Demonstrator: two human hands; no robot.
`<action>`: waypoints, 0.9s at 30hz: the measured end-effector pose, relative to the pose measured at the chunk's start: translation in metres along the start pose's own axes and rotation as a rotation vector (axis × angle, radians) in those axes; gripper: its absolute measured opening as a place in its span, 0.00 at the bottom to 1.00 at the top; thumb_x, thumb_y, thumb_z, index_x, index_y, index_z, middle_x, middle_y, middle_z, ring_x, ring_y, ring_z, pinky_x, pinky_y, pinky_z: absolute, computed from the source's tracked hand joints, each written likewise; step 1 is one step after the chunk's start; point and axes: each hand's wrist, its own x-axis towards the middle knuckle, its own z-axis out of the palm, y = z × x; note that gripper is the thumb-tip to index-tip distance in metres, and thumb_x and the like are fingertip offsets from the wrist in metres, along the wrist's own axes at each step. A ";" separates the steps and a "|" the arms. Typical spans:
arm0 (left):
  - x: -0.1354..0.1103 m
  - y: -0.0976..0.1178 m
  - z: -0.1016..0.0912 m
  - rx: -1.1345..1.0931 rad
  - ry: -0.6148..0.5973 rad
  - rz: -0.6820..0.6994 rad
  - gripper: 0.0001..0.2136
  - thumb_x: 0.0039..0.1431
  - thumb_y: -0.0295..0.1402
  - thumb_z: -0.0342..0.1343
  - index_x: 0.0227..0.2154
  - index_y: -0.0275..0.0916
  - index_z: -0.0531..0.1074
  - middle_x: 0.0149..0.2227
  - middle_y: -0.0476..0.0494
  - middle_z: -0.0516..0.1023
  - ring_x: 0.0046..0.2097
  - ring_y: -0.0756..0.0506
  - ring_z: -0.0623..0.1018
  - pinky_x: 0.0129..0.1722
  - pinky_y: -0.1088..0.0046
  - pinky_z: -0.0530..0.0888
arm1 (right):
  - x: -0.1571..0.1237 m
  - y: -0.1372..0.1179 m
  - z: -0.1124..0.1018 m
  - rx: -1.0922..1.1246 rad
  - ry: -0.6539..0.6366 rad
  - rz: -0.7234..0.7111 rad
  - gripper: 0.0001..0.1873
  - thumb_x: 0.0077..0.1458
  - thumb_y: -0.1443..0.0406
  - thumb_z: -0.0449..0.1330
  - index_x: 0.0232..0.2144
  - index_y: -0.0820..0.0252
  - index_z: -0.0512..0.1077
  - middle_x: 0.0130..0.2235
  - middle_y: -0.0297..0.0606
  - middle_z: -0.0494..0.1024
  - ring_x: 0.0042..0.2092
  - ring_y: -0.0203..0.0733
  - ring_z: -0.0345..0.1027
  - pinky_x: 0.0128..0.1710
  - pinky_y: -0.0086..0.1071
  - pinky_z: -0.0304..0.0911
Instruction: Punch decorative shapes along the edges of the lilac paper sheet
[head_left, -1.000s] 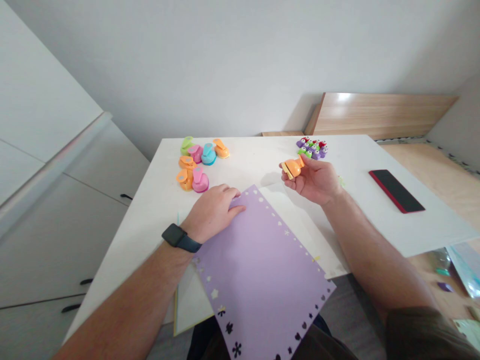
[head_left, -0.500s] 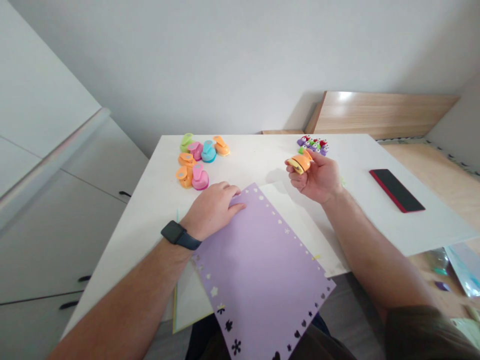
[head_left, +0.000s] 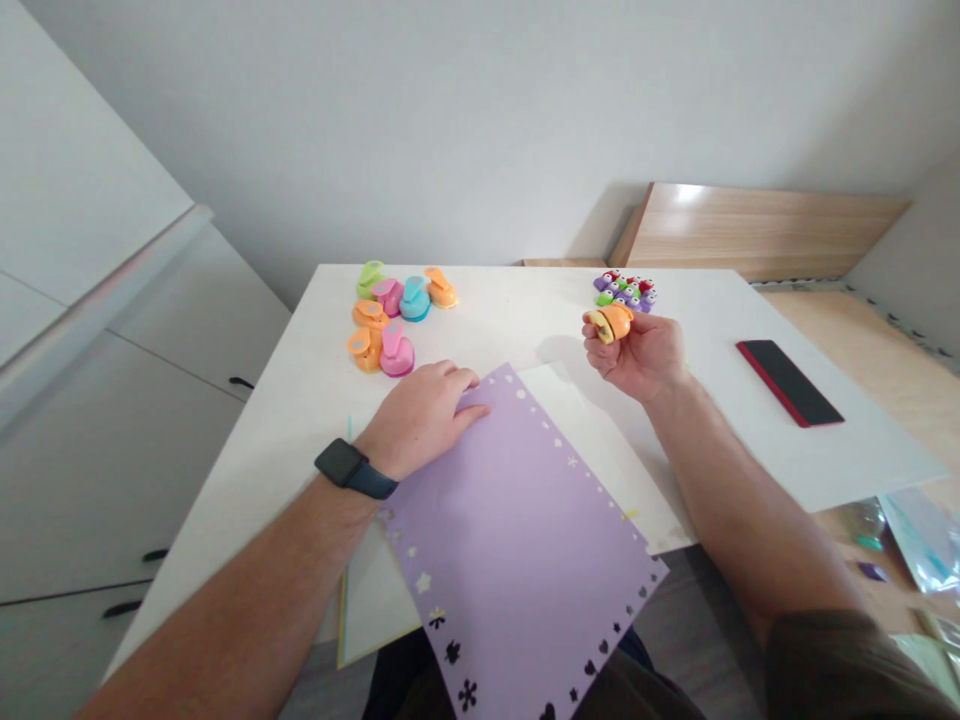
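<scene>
My left hand (head_left: 424, 415) grips the upper left edge of a purple sheet of paper (head_left: 517, 520), thumb on top and fingers beneath. Shaped holes such as flowers, hearts and stars run along the sheet's edges, and its lower part hangs past the table edge over my lap. Raised above the table at the right, my right hand (head_left: 637, 350) is closed around an orange craft punch (head_left: 613, 322), its yellowish underside turned towards the left. White paper (head_left: 600, 440) lies under the purple sheet, and part of it is covered.
Several colourful craft punches (head_left: 395, 350) cluster at the table's back left. Small purple, green and red owl-like pieces (head_left: 626, 288) sit at the back, behind my right hand. A black object with a red edge (head_left: 790, 382) lies at right on the white table (head_left: 517, 310).
My right hand has turned the orange punch and shifted it slightly right and down. The left hand keeps its hold on the purple paper.
</scene>
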 end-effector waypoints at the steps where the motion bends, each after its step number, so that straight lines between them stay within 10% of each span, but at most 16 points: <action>1: 0.000 0.000 0.000 0.000 0.002 0.001 0.16 0.67 0.45 0.57 0.47 0.38 0.77 0.45 0.37 0.80 0.49 0.37 0.79 0.51 0.59 0.74 | 0.000 0.000 -0.001 -0.010 0.004 -0.002 0.15 0.65 0.63 0.48 0.33 0.60 0.73 0.30 0.42 0.76 0.23 0.36 0.59 0.20 0.30 0.58; 27: 0.000 -0.002 0.003 0.048 0.031 0.033 0.16 0.67 0.45 0.58 0.47 0.38 0.78 0.45 0.37 0.80 0.49 0.36 0.79 0.52 0.58 0.73 | 0.000 0.002 -0.004 -0.048 -0.179 0.088 0.23 0.65 0.56 0.44 0.42 0.64 0.75 0.30 0.38 0.73 0.21 0.34 0.51 0.16 0.26 0.51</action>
